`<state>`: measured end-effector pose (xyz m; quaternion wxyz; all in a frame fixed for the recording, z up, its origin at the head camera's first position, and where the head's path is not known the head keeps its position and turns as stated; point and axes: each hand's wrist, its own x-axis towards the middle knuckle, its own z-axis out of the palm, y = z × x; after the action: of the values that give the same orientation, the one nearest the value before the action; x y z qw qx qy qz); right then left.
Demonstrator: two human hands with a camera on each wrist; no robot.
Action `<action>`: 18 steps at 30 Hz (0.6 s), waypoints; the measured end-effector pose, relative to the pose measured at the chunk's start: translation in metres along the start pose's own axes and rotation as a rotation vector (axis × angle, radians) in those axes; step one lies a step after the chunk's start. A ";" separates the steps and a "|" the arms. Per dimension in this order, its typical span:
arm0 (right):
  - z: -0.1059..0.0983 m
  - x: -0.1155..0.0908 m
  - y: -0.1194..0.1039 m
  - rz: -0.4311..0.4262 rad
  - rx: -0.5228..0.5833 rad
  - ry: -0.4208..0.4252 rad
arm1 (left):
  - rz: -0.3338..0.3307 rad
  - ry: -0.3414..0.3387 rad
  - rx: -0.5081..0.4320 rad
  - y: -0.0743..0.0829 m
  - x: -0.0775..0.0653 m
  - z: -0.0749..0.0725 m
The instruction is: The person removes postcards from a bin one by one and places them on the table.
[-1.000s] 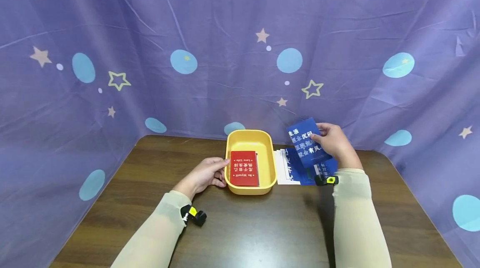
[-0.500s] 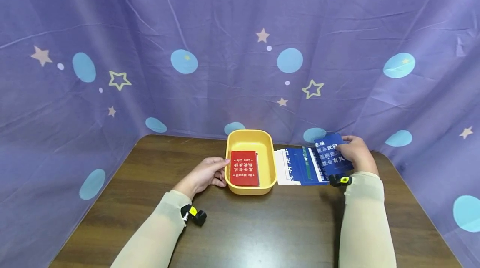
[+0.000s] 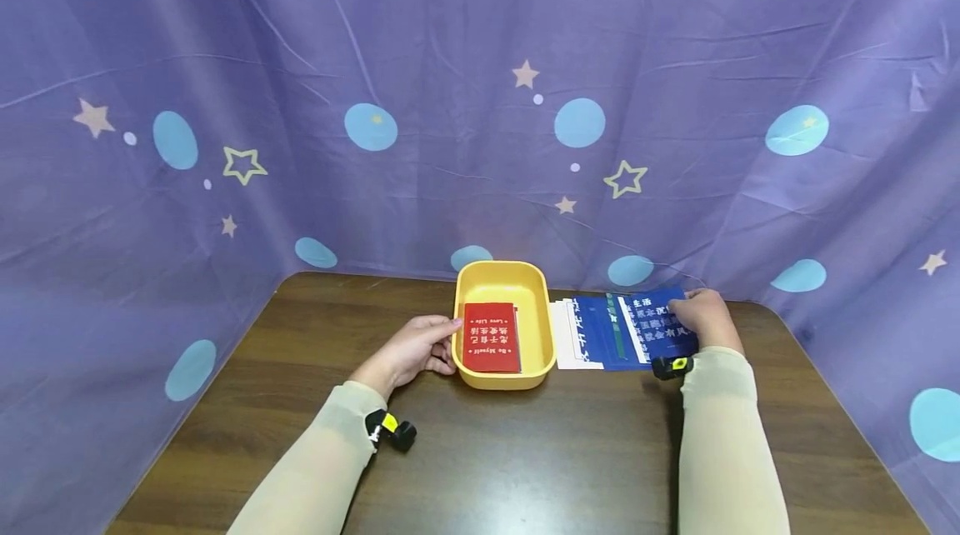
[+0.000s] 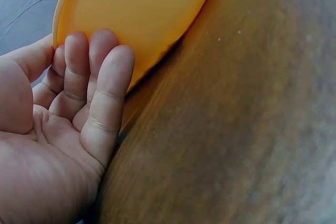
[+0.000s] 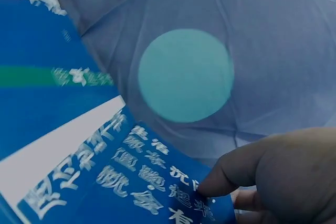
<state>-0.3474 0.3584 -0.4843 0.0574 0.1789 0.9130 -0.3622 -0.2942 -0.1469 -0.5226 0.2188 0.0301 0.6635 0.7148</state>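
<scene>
My left hand (image 3: 412,347) grips the left side of a yellow plastic tray (image 3: 532,331), thumb at the rim and fingers against the outer wall (image 4: 152,19). Inside the tray lies a red card (image 3: 489,343) with white lettering, on top of other cards whose edges barely show. At the right, my right hand (image 3: 708,320) pinches a blue card (image 3: 663,331) with white characters by its right edge. That card lies over the right end of a row of overlapping blue and white cards (image 3: 592,331); the right wrist view shows a green stripe (image 5: 31,76) across one of them.
The brown wooden table (image 3: 480,452) has a purple curtain (image 3: 450,102) with stars and dots hanging along its back and sides. The card row starts right beside the tray's right wall. A black wrist camera (image 3: 393,431) sits on the left wrist.
My right hand has carried the blue card rightward and lowered it onto the right end of the card row. The left hand and tray have stayed in place.
</scene>
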 end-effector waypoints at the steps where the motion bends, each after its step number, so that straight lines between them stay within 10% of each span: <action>1: 0.001 0.000 0.001 0.007 -0.014 0.006 | -0.001 0.002 -0.002 -0.001 0.000 0.000; 18: 0.004 -0.008 0.003 0.003 -0.140 -0.012 | 0.019 -0.013 0.004 0.002 -0.002 0.002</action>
<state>-0.3386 0.3552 -0.4868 0.0757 0.1738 0.9354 -0.2984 -0.2922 -0.1457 -0.5202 0.2163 0.0414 0.6631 0.7154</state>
